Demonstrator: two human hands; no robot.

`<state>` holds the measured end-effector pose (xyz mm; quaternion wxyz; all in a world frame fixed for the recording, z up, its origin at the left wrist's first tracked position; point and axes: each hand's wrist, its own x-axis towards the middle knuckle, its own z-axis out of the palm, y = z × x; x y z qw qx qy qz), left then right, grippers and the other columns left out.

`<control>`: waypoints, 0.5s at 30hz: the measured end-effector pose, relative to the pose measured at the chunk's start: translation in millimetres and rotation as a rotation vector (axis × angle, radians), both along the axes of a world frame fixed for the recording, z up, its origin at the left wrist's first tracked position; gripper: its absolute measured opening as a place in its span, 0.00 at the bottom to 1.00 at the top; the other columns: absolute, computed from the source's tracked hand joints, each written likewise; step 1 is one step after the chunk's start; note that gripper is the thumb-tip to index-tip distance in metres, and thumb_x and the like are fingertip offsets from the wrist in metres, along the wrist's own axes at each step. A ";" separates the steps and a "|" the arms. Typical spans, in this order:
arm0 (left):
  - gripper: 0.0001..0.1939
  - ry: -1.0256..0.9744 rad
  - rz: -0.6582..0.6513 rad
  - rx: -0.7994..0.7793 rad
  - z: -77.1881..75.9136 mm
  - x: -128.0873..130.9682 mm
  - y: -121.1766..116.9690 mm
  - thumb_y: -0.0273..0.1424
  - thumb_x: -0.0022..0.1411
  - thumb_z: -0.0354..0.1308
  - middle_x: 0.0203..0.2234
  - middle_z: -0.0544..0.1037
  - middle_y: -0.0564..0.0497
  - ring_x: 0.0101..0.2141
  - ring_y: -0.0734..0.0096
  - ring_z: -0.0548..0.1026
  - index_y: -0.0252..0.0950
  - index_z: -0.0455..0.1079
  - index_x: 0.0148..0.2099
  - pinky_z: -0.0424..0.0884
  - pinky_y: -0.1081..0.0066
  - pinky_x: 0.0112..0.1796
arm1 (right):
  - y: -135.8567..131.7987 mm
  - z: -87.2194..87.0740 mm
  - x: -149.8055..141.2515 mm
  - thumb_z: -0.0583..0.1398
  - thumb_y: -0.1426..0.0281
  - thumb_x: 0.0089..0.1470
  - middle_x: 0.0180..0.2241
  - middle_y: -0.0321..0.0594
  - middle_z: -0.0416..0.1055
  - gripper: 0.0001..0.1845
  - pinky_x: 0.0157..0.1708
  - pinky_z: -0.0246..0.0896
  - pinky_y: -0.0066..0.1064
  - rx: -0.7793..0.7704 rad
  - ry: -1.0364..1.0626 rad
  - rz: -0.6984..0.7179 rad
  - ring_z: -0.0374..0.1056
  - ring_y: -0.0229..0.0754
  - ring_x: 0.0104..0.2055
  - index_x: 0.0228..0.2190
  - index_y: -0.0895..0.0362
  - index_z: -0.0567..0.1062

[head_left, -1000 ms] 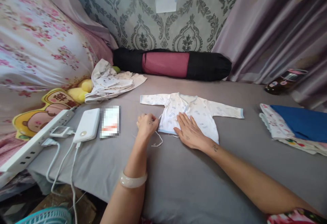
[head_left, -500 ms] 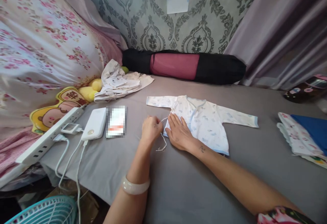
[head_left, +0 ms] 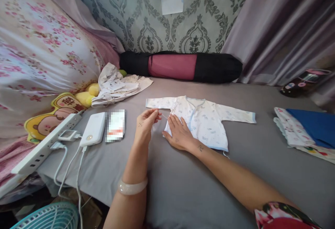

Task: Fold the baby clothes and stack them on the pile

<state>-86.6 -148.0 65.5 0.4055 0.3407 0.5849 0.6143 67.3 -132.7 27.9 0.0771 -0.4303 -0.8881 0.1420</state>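
Note:
A small white baby shirt [head_left: 209,124] with pale blue print and blue edging lies spread on the grey sheet, both sleeves stretched out sideways. My right hand [head_left: 179,131] rests flat on its left front edge, fingers extended. Just left of the shirt, my left hand [head_left: 148,122] pinches a thin white tie string [head_left: 164,116] between thumb and fingers, held slightly up from the sheet. The string runs from the shirt's side toward my left fingers. Another short tie [head_left: 226,155] pokes out below the shirt's lower right corner.
To the left lie a pixelated card-like item [head_left: 115,126], a white power bank [head_left: 92,129] and a power strip [head_left: 47,143] with cables. Crumpled cloth [head_left: 117,86], a black and pink roll [head_left: 172,67], folded clothes [head_left: 309,128] and a dark bottle [head_left: 300,83] surround the shirt.
My left hand has risen a little and turned, drawing the tie string up from the sheet. My right hand stays flat on the shirt. The whole view has shifted slightly.

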 end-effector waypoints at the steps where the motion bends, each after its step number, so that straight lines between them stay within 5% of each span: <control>1: 0.21 0.010 0.003 0.047 2.6 0.9 -0.7 0.44 0.49 0.64 0.31 0.79 0.47 0.28 0.73 0.76 0.33 0.73 0.40 0.68 0.73 0.32 | 1.1 1.3 1.3 0.41 0.50 0.62 0.68 0.53 0.38 0.41 0.66 0.24 0.47 -0.029 0.013 0.010 0.31 0.50 0.70 0.65 0.68 0.50; 5: 0.17 0.218 0.036 0.185 9.8 8.3 -3.6 0.42 0.54 0.61 0.32 0.79 0.48 0.32 0.70 0.76 0.34 0.74 0.40 0.70 0.70 0.37 | 8.0 7.1 6.1 0.46 0.57 0.61 0.67 0.53 0.44 0.35 0.65 0.28 0.49 -0.147 0.176 0.032 0.35 0.50 0.69 0.63 0.65 0.56; 9: 0.09 0.583 -0.027 0.278 11.3 23.7 -14.5 0.36 0.59 0.57 0.31 0.78 0.51 0.35 0.70 0.74 0.37 0.74 0.36 0.69 0.69 0.42 | 9.7 17.6 6.4 0.51 0.62 0.57 0.52 0.50 0.69 0.21 0.58 0.52 0.44 -0.219 0.643 -0.311 0.62 0.48 0.56 0.48 0.57 0.71; 12: 0.08 0.706 -0.134 0.313 11.8 37.9 -22.8 0.34 0.59 0.56 0.30 0.78 0.50 0.36 0.68 0.74 0.39 0.74 0.35 0.69 0.68 0.42 | 4.6 31.7 7.1 0.48 0.57 0.59 0.35 0.43 0.74 0.18 0.44 0.64 0.38 -0.692 1.015 -0.507 0.70 0.44 0.39 0.38 0.55 0.71; 15: 0.07 0.706 -0.161 0.282 23.7 48.9 -17.6 0.35 0.58 0.57 0.29 0.78 0.50 0.36 0.66 0.75 0.40 0.75 0.37 0.70 0.67 0.39 | -1.2 45.7 11.4 0.44 0.57 0.62 0.29 0.40 0.73 0.20 0.37 0.66 0.33 -1.136 1.357 -0.492 0.71 0.41 0.33 0.34 0.55 0.69</control>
